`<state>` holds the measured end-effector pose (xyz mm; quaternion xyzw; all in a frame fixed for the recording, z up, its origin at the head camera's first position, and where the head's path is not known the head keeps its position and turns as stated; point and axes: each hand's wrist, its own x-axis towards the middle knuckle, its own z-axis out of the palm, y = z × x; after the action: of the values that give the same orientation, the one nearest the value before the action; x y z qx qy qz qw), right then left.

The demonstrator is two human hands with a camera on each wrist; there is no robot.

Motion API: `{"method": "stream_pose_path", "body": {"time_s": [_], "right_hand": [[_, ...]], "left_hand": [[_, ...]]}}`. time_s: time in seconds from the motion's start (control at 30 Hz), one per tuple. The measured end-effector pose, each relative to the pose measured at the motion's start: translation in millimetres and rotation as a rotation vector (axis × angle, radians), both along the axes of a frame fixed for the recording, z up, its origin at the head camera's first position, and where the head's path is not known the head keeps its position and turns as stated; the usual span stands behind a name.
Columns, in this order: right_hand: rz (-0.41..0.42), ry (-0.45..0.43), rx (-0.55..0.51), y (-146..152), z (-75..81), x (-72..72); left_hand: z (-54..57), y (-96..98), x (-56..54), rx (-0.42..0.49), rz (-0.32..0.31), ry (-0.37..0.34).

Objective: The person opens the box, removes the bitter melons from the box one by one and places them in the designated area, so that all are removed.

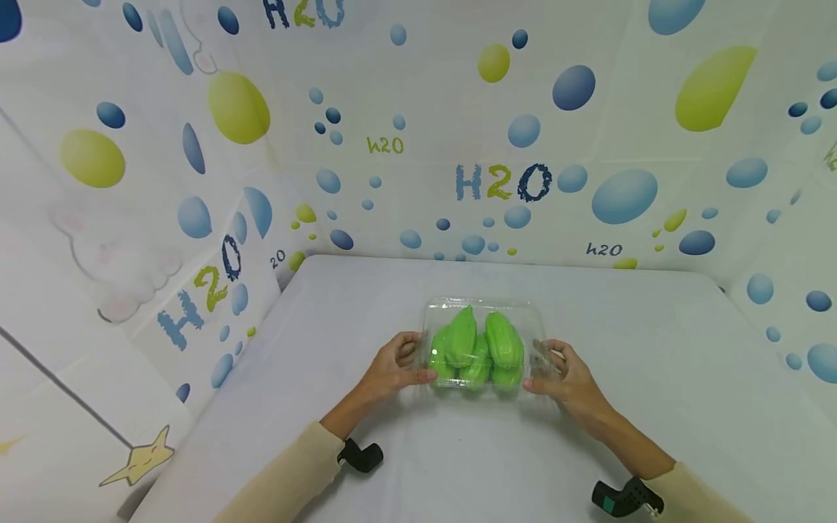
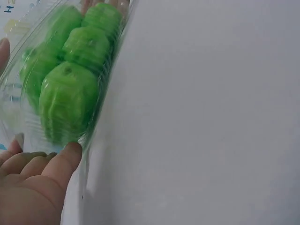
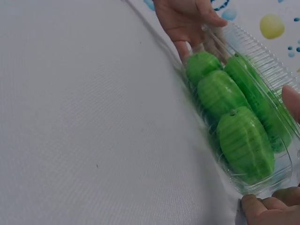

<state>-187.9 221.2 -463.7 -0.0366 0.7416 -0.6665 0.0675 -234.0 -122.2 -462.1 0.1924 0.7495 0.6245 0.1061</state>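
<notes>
A clear plastic clamshell box (image 1: 480,301) is between both hands, its lid over several green, ridged, elongated fruits (image 1: 505,341). At the box's left end, my left hand (image 1: 395,369) holds it, thumb at the front corner and the other fingers curled by the side. My right hand (image 1: 575,385) grips the opposite end in much the same way. Seen from the left wrist, fingertips (image 2: 71,152) touch the lower edge of the box. The right wrist view has the fruits (image 3: 246,145) lying side by side through the clear wall. Whether the box touches the table cannot be told.
A white-covered table (image 1: 366,298) lies under the box. Behind it and to the left hang white sheets (image 1: 431,94) printed with blue and green spots and lettering. Each forearm wears a black wrist camera (image 1: 362,456) near a beige sleeve (image 1: 288,465).
</notes>
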Motion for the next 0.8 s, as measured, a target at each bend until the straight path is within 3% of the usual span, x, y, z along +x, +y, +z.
{"method": "stream_pose_path", "body": {"time_s": [0.13, 0.53, 0.8], "right_hand": [[-0.043, 0.000, 0.020, -0.7, -1.5, 0.5], [-0.119, 0.026, 0.096, 0.6, 1.3, 4.0], [-0.146, 0.042, 0.048, -2.6, -0.5, 5.2]], "left_hand": [[-0.9, 1.6, 4.3, 0.009, 0.054, 0.005], [-6.8, 2.8, 4.6, 0.014, 0.086, 0.067], [-4.0, 5.4, 11.5, 0.012, 0.101, 0.057]]}}
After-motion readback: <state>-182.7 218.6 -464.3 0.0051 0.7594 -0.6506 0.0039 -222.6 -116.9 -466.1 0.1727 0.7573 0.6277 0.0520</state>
